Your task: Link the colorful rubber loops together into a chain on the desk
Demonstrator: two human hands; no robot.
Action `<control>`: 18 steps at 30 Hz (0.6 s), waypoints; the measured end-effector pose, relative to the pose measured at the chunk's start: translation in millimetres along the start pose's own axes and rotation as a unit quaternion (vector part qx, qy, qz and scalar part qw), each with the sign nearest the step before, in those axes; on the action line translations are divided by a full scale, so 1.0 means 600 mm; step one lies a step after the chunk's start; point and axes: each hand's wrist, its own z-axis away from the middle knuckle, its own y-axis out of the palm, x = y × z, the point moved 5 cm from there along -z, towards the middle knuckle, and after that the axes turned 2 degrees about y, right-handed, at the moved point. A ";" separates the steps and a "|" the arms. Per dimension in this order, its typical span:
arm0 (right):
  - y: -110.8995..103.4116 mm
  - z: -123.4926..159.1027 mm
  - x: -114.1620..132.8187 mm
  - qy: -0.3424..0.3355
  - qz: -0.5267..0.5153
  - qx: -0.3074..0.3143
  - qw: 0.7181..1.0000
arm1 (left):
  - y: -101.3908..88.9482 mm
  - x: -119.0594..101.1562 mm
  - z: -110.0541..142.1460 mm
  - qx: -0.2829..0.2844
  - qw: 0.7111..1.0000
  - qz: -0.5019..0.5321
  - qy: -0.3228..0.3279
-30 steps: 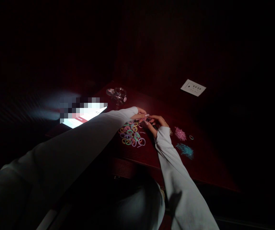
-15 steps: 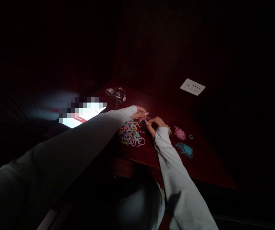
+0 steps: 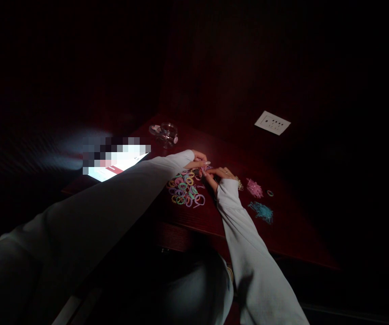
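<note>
My left hand [image 3: 199, 159] and my right hand [image 3: 219, 174] meet fingertip to fingertip over the dark red table. Both have their fingers pinched together. A bit of purple-pink shows at the fingertips, too small and dim to name. Just in front of the hands lies a heap of small coloured hair ties [image 3: 182, 186], in purple, green, yellow and pink. To the right of my right hand are a pile of pink bands [image 3: 255, 188] and a pile of teal bands [image 3: 262, 211]. A pale yellow pile [image 3: 240, 183] is partly hidden behind my right wrist.
A clear jar [image 3: 169, 135] stands at the back of the table [image 3: 194, 221], its lid [image 3: 155, 129] beside it. Left of my left sleeve glows a screen [image 3: 116, 166], partly pixelated. One lone ring [image 3: 269, 193] lies at the right. A white socket plate [image 3: 273, 123] is on the wall.
My right hand has shifted slightly left, and its fingers lie straighter and closer against my left fingertips. The piles, jar and screen stay where they were.
</note>
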 end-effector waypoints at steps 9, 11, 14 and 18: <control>-0.007 0.007 0.002 -0.034 0.031 0.006 0.999 | -0.005 -0.009 0.005 -0.012 1.000 0.005 0.007; -0.016 0.013 0.007 -0.040 0.052 -0.016 0.998 | -0.007 -0.011 0.002 -0.020 1.000 -0.002 0.004; -0.027 0.023 0.010 -0.045 0.080 -0.036 0.995 | -0.008 -0.009 -0.001 -0.031 0.999 -0.012 -0.001; -0.049 0.035 -0.010 -0.045 0.117 -0.060 0.990 | -0.008 -0.002 -0.001 -0.031 0.999 -0.020 -0.006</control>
